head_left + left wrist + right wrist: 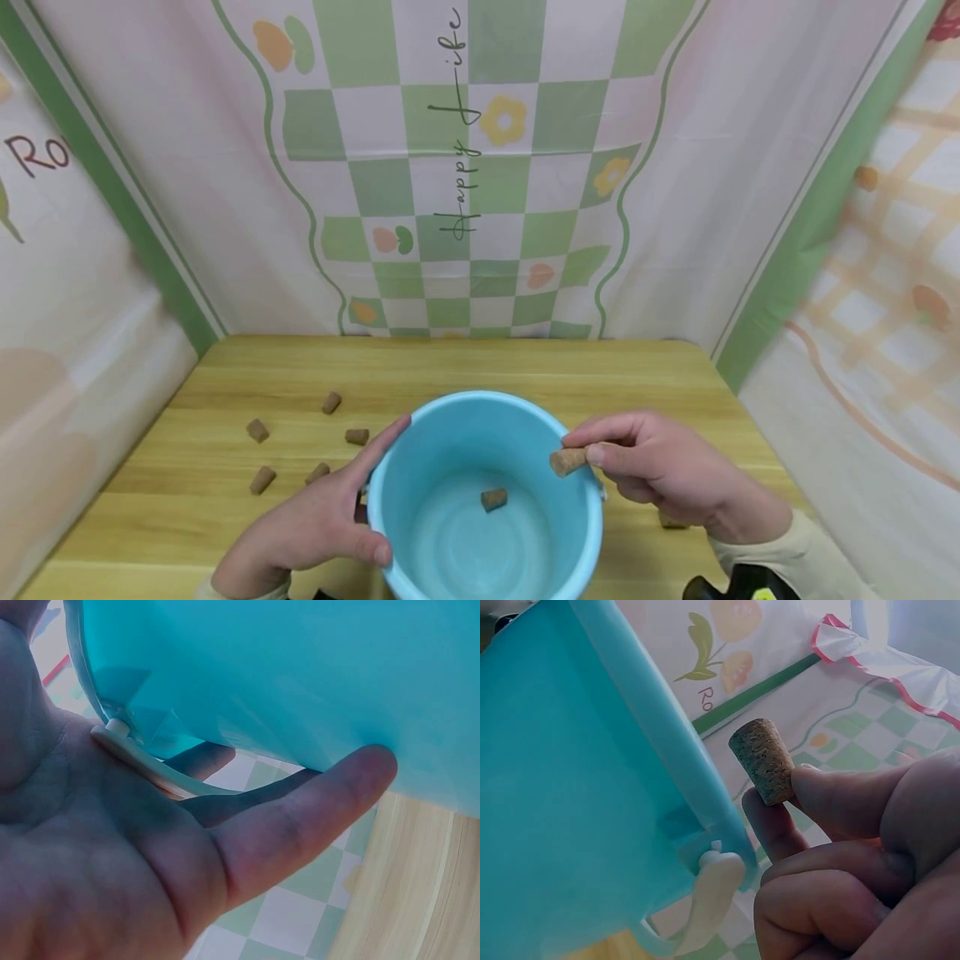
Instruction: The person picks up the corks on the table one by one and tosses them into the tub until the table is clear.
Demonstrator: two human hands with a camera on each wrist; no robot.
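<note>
A light-blue bucket (382,508) stands at the table's front, its mouth facing up. My left hand (318,521) rests spread against its left side, thumb at the rim. In the left wrist view, the fingers (300,832) lie fairly straight along the outer wall, near the handle (161,776). My right hand (660,462) pinches a cork (567,462) between thumb and forefinger, at the bucket's right rim. The right wrist view shows this cork (763,761) tilted, one end free. Another cork (493,499) lies on the bucket's floor.
Several corks (262,480) lie scattered on the wooden table (247,375) left of the bucket. Another cork (672,522) is partly hidden beneath the right wrist. Patterned cloth (510,183) hangs behind the table and along both sides.
</note>
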